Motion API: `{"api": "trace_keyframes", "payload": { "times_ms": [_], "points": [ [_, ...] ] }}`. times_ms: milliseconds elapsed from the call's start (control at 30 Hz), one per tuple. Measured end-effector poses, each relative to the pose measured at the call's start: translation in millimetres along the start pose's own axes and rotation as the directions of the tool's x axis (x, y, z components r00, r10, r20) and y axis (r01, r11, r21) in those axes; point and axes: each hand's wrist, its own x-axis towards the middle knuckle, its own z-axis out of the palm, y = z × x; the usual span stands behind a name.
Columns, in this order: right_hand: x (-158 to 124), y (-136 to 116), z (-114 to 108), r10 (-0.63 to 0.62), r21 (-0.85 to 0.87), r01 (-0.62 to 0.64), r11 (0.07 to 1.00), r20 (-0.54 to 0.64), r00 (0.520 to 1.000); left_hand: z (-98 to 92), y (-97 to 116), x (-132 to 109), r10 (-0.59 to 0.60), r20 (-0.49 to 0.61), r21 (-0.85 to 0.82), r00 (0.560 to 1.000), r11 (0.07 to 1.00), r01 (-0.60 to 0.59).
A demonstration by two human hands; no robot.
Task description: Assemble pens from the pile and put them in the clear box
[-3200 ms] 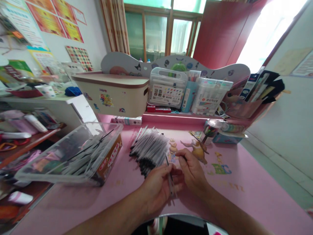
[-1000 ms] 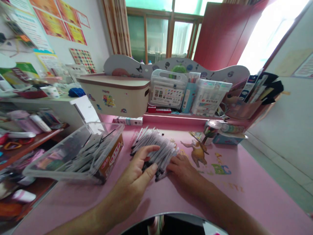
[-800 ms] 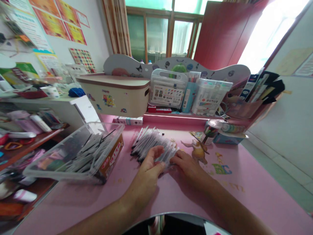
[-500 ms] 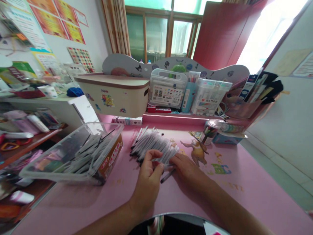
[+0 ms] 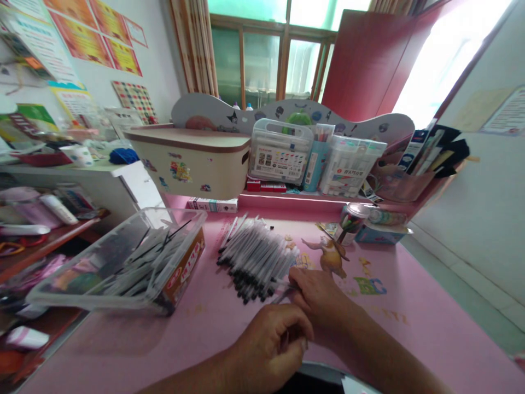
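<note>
The left hand (image 5: 273, 342) has drawn back from the pen pile (image 5: 254, 257) on the desk (image 5: 402, 323), grip clenched, while the right hand (image 5: 322, 298) stays at its edge touching one loose pen (image 5: 282, 295), grip impossible to tell.

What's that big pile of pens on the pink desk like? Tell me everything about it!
The pile of pens is many thin sticks with pale, plastic-looking barrels and black ends. They lie flat on the pink desk, side by side and slightly fanned, black ends toward the person. The right hand touches its near right edge; the curled left hand is apart. A clear plastic box sits beside it.
</note>
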Motion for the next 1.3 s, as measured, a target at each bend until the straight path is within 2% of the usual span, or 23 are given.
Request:
{"api": "trace_keyframes", "payload": {
  "times_ms": [133,333,567,667,800,1000,1133,1300],
  "points": [
    [1.3,-0.8,1.5,0.001,0.026,0.0,1.0,-0.035,0.999,1.9,-6.6,5.1,0.029,-0.03,0.061,0.999,0.998,-0.027],
    [5.7,9.3,2.0,0.053,0.047,-0.051,0.998,-0.041,0.998,-3.5,-15.8,14.1,-0.107,-0.193,-0.014,0.975,0.994,0.106],
    [6.6,14.8,4.2,0.067,0.082,-0.061,0.995,-0.073,0.995,-5.1,-11.4,16.0,-0.131,-0.197,-0.05,0.972,0.991,0.124],
    [8.9,19.3,8.4,0.045,0.136,-0.028,0.99,-0.121,0.992,-1.5,-16.2,15.6,-0.2,-0.201,-0.181,0.959,0.97,0.165],
    [9.8,17.4,10.2,0.044,0.319,0.039,0.947,-0.249,0.968,3.1,-23.8,16.0,-0.36,-0.203,-0.461,0.911,0.856,0.235],
    [2.9,-1.2,8.8,-0.004,0.519,0.134,0.844,-0.244,0.97,-0.4,-28.4,19.8,-0.365,-0.352,-0.538,0.862,0.832,0.133],
    [-0.9,-6.6,11.6,0.005,0.644,0.105,0.758,-0.167,0.986,-6.1,-30.9,22.9,-0.36,-0.388,-0.542,0.848,0.834,0.107],
    [-1.8,-5.1,8.5,0.034,0.631,0.082,0.772,-0.169,0.985,-13.5,-30.6,26.3,-0.332,-0.478,-0.525,0.813,0.85,0.039]
  ]
}}
